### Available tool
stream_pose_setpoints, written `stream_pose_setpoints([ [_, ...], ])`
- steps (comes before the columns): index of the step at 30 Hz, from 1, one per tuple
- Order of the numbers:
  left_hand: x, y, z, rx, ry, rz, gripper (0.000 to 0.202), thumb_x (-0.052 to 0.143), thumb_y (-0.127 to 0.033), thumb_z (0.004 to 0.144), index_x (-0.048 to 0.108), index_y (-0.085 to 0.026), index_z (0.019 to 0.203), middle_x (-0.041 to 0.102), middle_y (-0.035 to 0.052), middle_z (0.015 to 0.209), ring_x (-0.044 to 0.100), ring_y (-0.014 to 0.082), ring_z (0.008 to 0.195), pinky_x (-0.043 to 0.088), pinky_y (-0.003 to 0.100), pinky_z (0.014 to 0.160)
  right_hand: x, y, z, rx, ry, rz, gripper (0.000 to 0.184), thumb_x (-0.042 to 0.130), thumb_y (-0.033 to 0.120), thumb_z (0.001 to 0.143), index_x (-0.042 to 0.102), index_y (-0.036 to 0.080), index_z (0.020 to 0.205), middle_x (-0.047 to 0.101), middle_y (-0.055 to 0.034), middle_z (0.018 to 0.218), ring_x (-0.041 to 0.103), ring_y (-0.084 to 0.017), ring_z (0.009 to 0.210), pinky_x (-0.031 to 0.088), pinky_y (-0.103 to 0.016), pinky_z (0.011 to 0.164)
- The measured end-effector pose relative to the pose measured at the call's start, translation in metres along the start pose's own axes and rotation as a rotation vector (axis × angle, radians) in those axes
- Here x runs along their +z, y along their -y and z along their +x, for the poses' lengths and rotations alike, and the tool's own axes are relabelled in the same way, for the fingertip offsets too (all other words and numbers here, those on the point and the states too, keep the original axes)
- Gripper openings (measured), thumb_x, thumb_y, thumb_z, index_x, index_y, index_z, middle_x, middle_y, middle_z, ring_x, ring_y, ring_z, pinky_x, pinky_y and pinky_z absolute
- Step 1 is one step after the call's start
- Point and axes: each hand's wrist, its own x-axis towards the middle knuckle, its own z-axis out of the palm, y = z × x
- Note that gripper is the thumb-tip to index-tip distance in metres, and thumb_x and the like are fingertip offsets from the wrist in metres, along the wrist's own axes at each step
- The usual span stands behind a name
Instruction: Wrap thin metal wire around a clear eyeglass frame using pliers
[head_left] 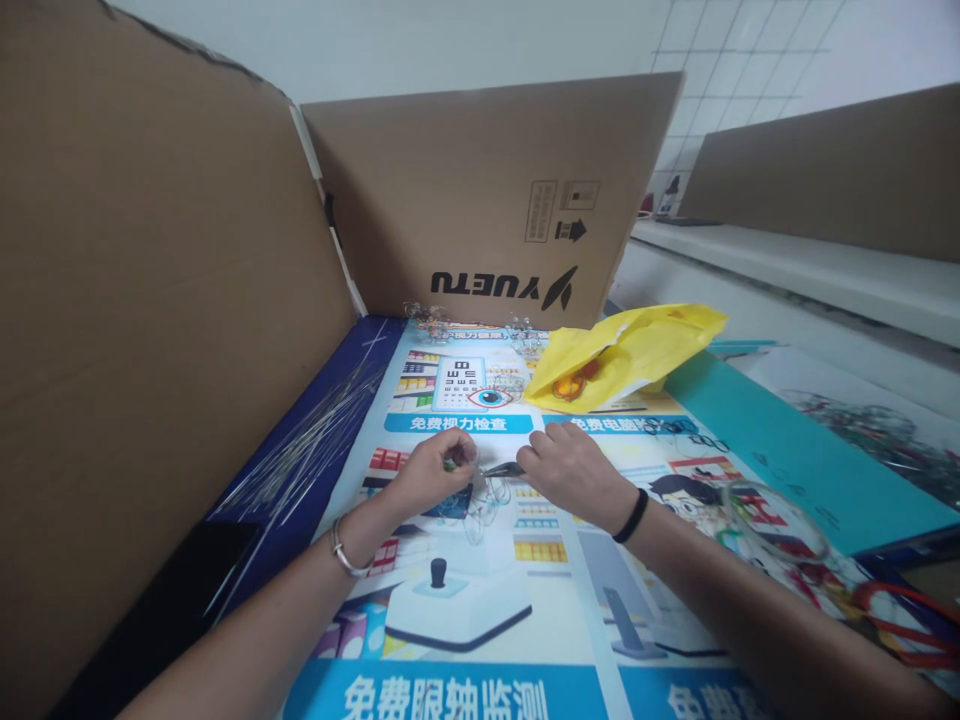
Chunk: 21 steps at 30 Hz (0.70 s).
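My left hand (441,466) is closed, with thumb and fingertips pinched on a thin, bent wire piece (486,508) that hangs in loops over the printed sheet. In my right hand (574,470) is a pair of pliers (501,470), gripped by the handles. The dark jaws point left and meet the wire right beside my left fingertips. Exactly how the jaws sit on the wire is too small to tell. Both hands hover low over the middle of the sheet, just in front of a yellow bag (637,345).
Cardboard panels (480,190) stand behind and on the left. Straight thin wires (307,440) lie on the blue strip near a black flat object (195,575). Clear wire clusters (427,318) rest at the back. Coiled wire (776,525) and a turquoise sheet (787,450) are on the right.
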Motion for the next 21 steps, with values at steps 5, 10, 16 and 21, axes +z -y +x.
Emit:
stream_pose_setpoints([
  [5,0.0,0.002,0.001,0.009,-0.002,-0.008,0.012,0.05,-0.008,0.066,0.052,-0.017,0.075,0.053,-0.0029,0.071,0.05,0.0094,0.067,0.041,0.021,0.064,-0.012,-0.003,0.009,-0.047,0.039,-0.025,0.013,0.047,0.017,0.084,0.053,0.017,0.072,0.052,-0.0055,0.069,0.041,-0.018,0.068,0.017,-0.031,0.059],
  [10,0.001,0.002,0.001,0.012,0.0,-0.007,0.014,0.049,-0.007,0.065,0.052,-0.017,0.075,0.053,-0.0026,0.071,0.049,0.0094,0.065,0.041,0.021,0.063,-0.024,-0.009,0.018,-0.154,0.091,-0.059,0.013,0.047,0.013,0.083,0.052,0.017,0.072,0.052,-0.0048,0.068,0.041,-0.017,0.066,0.015,-0.031,0.057],
  [16,0.0,0.0,0.0,0.016,0.012,-0.008,0.014,0.05,-0.006,0.065,0.052,-0.017,0.074,0.054,-0.0024,0.071,0.05,0.0096,0.064,0.041,0.021,0.061,-0.029,-0.015,0.021,-0.212,0.119,-0.069,0.011,0.051,0.014,0.081,0.052,0.017,0.071,0.054,-0.0041,0.067,0.041,-0.016,0.065,0.015,-0.03,0.057],
  [21,-0.001,-0.001,-0.001,0.017,0.024,-0.024,0.015,0.049,-0.006,0.065,0.054,-0.017,0.075,0.055,-0.0026,0.07,0.051,0.0096,0.064,0.041,0.021,0.06,-0.025,-0.016,0.022,-0.212,0.114,-0.04,0.012,0.05,0.017,0.083,0.054,0.017,0.072,0.054,-0.0041,0.067,0.042,-0.015,0.065,0.016,-0.03,0.057],
])
